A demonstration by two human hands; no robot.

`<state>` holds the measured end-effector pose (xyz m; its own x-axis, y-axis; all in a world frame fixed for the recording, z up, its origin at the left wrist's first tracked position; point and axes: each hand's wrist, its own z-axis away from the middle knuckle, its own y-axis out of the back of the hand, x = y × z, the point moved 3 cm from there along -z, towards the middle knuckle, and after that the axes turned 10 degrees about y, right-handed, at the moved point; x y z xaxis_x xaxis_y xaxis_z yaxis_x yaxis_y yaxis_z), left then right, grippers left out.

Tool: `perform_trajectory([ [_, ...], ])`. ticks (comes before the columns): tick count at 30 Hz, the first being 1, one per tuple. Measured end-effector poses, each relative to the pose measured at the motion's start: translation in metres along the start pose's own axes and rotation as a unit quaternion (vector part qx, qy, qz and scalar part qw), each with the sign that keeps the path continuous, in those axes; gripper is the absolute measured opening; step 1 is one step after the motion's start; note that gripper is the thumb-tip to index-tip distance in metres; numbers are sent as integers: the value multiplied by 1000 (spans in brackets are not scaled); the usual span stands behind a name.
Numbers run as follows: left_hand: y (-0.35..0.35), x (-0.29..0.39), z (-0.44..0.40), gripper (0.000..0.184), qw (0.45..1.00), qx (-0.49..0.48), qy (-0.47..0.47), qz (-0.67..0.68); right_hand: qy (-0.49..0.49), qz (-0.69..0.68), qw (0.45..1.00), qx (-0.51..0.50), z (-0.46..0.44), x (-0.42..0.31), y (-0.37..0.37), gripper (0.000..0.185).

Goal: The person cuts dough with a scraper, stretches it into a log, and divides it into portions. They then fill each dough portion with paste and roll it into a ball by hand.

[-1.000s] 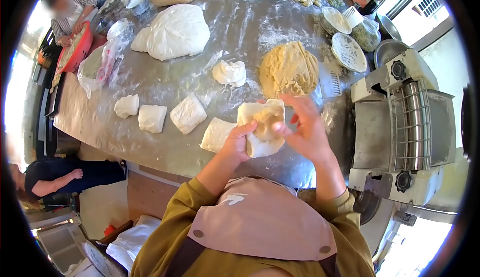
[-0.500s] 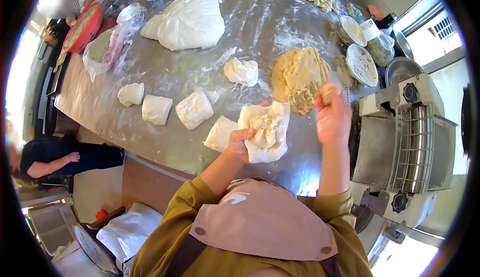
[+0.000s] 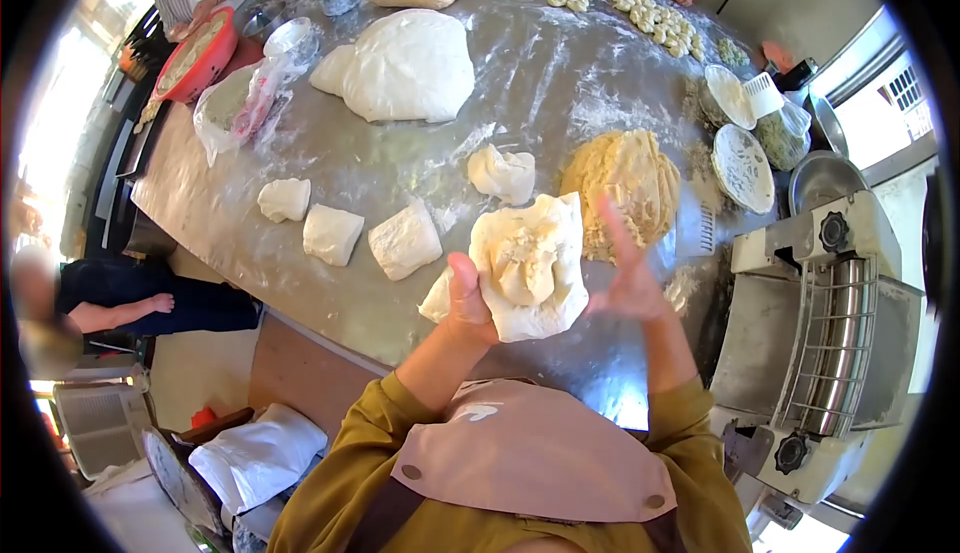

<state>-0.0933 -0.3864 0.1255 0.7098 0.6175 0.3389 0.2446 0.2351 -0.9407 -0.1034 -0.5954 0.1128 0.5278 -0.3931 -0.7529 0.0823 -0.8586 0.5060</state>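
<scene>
We work over a broad metal table [image 3: 375, 168] that fills the middle of the frame, streaked white, probably with flour to keep dough from sticking. At the right edge stands a roller machine [image 3: 840, 343], its bars perhaps there to keep fingers off the roller. The large white dough [image 3: 408, 65] lies at upper centre, seemingly left whole as a supply. Right of centre sits the yellow mass [image 3: 625, 188], close to the right hand and probably placed there for easy reach.

Just below centre, our left hand [image 3: 470, 315] holds a white dough slab [image 3: 548, 311] off the table. The thumb stands along the slab's left edge; the other fingers are hidden beneath, apparently supporting it so that the yellow lump [image 3: 528, 268] faces up. Our right hand [image 3: 638, 288], blurred, is spread beside the slab's right edge, fingers apart and gripping nothing we can see; we cannot tell whether its thumb touches the dough.

Left of the hands, white dough pieces [image 3: 404, 240] lie in a row, spaced perhaps so they don't stick together. The smallest things, pale shaped pieces [image 3: 655, 21], cluster at upper right.
</scene>
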Motion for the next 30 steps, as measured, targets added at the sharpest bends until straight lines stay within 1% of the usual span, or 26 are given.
perform_trajectory([
  [1,-5,-1,-2,116,1000,-8,8,18,33,17,999,-19,4,-11,-12,130],
  [2,-8,-2,-4,116,999,-17,20,36,20,-29,999,-10,3,-20,-21,131],
  [4,-3,-9,-8,111,994,-69,81,35,-7,-120,993,14,1,-41,-33,133],
  [6,-9,-10,-6,99,988,-79,130,-7,-8,-148,989,18,2,-50,-33,136],
  [8,-24,-2,1,81,982,-48,153,-96,11,-139,989,47,0,-63,-30,139],
  [9,-28,-1,4,73,984,-48,167,-34,26,-116,990,76,-1,-73,-28,140],
  [10,-29,2,8,70,984,-8,163,-72,40,-95,989,105,2,-80,-27,142],
  [12,-33,10,14,65,975,71,154,-147,79,-109,985,111,7,-86,-32,141],
  [13,-33,11,19,58,965,105,187,-151,89,-120,982,116,8,-89,-35,141],
  [14,-33,10,22,58,963,112,185,-159,99,-131,979,121,7,-94,-39,141],
  [15,-33,6,23,57,962,118,182,-166,103,-169,964,176,6,-98,-42,131],
  [16,-34,2,24,57,961,124,179,-174,102,-133,969,182,6,-101,-43,124],
  [17,-36,-5,25,56,957,156,147,-195,102,-97,972,189,6,-103,-43,117],
  [18,-35,-7,27,54,950,149,123,-245,101,-60,974,194,6,-106,-43,110],
  [19,-31,-9,29,52,940,142,97,-293,112,-16,970,214,1,-119,-39,83],
  [20,-27,-11,31,50,928,135,72,-340,105,-10,970,217,2,-119,-40,78],
  [21,-27,-15,33,51,932,154,74,-319,99,-4,971,219,5,-118,-41,73],
  [22,-29,-16,34,51,941,145,94,-289,92,4,971,220,7,-116,-43,69],
  [23,-32,-14,34,51,949,136,114,-260,75,-18,959,274,9,-114,-46,52],
  [24,-39,-9,34,51,955,127,135,-230,-6,-133,932,337,11,-110,-47,47],
  [25,-49,1,35,60,967,50,173,-180,-84,-243,883,393,15,-107,-50,42],
  [26,-62,6,40,91,959,56,172,-219,-160,-349,812,440,17,-103,-54,37],
  [27,-62,7,39,103,906,-10,83,-415,-172,-443,741,474,10,-109,-51,26],
  [28,-62,4,38,115,805,-74,-12,-589,-192,-480,716,468,9,-110,-50,32],
  [29,-62,1,40,128,719,-56,-93,-687,-200,-487,712,465,10,-109,-53,32],
  [30,-59,-3,39,129,723,-37,-116,-680,-207,-495,708,459,12,-107,-58,32],
])
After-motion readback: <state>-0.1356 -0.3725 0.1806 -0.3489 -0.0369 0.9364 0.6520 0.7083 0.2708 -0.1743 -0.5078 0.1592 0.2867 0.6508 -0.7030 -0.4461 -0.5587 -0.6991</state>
